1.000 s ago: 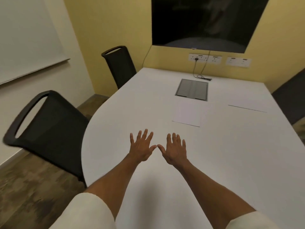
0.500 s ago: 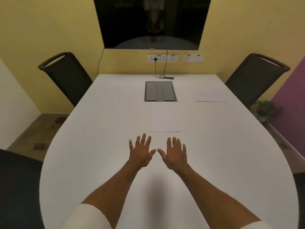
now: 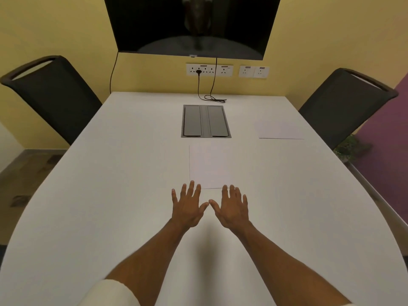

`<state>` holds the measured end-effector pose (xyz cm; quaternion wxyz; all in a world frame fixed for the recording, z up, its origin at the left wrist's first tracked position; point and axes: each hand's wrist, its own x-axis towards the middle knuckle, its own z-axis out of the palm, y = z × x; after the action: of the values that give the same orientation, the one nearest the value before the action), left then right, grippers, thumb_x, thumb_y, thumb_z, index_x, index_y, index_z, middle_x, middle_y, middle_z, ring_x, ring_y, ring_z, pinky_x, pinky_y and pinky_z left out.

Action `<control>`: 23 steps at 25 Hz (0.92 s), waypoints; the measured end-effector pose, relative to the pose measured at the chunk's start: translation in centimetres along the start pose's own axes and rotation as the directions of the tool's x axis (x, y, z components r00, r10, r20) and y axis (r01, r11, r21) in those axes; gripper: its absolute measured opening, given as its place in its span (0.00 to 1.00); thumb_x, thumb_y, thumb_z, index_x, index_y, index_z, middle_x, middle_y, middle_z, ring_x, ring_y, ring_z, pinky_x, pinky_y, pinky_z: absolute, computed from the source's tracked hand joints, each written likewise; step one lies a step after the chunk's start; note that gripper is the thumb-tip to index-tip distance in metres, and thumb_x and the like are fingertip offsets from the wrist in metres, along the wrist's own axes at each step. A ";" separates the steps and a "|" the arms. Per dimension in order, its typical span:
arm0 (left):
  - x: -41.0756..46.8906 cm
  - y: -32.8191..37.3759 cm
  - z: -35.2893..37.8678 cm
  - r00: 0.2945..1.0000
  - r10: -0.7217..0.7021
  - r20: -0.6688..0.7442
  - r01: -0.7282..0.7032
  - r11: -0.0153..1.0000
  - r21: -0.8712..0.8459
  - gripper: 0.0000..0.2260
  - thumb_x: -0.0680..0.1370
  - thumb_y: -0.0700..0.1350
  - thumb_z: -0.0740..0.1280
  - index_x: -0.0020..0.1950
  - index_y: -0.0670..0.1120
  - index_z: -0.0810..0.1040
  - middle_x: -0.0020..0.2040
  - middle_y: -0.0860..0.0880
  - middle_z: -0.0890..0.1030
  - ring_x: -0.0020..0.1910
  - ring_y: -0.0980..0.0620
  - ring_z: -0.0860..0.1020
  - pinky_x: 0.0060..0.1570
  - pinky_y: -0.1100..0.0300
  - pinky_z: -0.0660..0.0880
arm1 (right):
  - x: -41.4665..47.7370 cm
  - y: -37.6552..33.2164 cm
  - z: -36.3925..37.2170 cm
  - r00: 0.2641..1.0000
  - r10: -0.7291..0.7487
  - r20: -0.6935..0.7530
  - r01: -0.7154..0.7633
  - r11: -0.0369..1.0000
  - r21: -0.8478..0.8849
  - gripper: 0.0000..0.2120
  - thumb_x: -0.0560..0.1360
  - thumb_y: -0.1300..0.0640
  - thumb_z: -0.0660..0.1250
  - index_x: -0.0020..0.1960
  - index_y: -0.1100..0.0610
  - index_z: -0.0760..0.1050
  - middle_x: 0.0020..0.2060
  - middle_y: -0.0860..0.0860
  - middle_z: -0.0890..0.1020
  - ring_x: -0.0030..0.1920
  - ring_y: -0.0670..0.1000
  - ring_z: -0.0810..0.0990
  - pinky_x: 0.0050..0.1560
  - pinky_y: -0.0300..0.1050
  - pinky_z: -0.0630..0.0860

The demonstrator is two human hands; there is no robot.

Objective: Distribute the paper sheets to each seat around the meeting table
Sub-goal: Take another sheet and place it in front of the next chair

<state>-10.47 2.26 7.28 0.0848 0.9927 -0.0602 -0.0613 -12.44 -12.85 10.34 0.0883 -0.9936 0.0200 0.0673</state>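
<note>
Both hands empty, fingers spread flat: left hand [image 3: 187, 208] and right hand [image 3: 231, 209] at the near edge of the centre paper sheet [image 3: 208, 165], second sheet [image 3: 280, 130] at 1 o'clock; thin, limp, probably slick—lift by a corner.

Bare forearms – short cream sleeve [image 3: 110, 293] on left arm, no rings/watch.
</note>
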 end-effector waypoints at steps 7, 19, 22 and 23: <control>7.1 -0.2 4.1 0.993 -0.095 0.074 0.099 0.994 -0.052 0.32 0.79 0.64 0.46 0.78 0.50 0.43 0.79 0.48 0.42 0.78 0.44 0.43 0.72 0.39 0.38 | 8.1 1.6 4.2 0.999 0.027 0.044 -0.027 1.000 0.009 0.36 0.78 0.35 0.45 0.78 0.57 0.48 0.78 0.57 0.54 0.78 0.58 0.52 0.76 0.58 0.49; 16.1 -3.5 11.0 0.991 -0.078 0.108 0.082 0.996 -0.035 0.34 0.78 0.65 0.46 0.78 0.49 0.43 0.79 0.48 0.42 0.78 0.45 0.43 0.73 0.40 0.40 | 18.1 5.3 11.4 0.995 0.093 0.021 -0.092 0.996 -0.014 0.37 0.78 0.37 0.52 0.77 0.59 0.52 0.76 0.58 0.57 0.76 0.57 0.57 0.74 0.57 0.56; 17.0 -3.7 12.1 0.990 -0.081 0.118 0.091 0.993 -0.080 0.36 0.77 0.67 0.45 0.78 0.48 0.41 0.79 0.49 0.40 0.78 0.47 0.41 0.73 0.40 0.39 | 19.8 6.3 11.8 0.992 0.122 0.029 -0.123 0.991 0.057 0.39 0.76 0.36 0.55 0.77 0.60 0.52 0.76 0.60 0.56 0.76 0.59 0.56 0.74 0.56 0.56; 17.1 -3.8 12.4 0.988 -0.085 0.127 0.098 0.990 -0.099 0.37 0.77 0.68 0.45 0.78 0.48 0.40 0.79 0.49 0.40 0.78 0.47 0.40 0.73 0.40 0.39 | 20.2 6.5 11.9 0.991 0.127 0.040 -0.130 0.988 0.086 0.39 0.76 0.36 0.56 0.77 0.60 0.51 0.76 0.60 0.55 0.76 0.59 0.55 0.74 0.56 0.56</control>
<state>5.12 1.72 -7.43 0.1301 0.9829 -0.0162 -0.1290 5.70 -17.68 -5.15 0.1280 -0.9840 0.0855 0.0893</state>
